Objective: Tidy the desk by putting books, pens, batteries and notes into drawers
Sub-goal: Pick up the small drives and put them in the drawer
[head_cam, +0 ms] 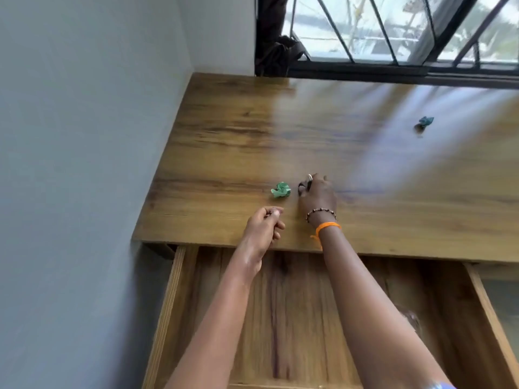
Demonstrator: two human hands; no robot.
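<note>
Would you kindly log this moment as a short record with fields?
surface: wooden desk, below a barred window
drawer: pulled open
near note: crumpled green paper, beside the right hand
far note: crumpled teal paper, far right
right hand: closed on a small dark object, identity unclear
left hand: loosely curled, contents unclear

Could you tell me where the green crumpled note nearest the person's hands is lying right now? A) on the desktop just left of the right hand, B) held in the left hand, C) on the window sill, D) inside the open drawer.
A: the green crumpled note lies on the desktop, just left of the right hand, outside the open drawer.
</note>
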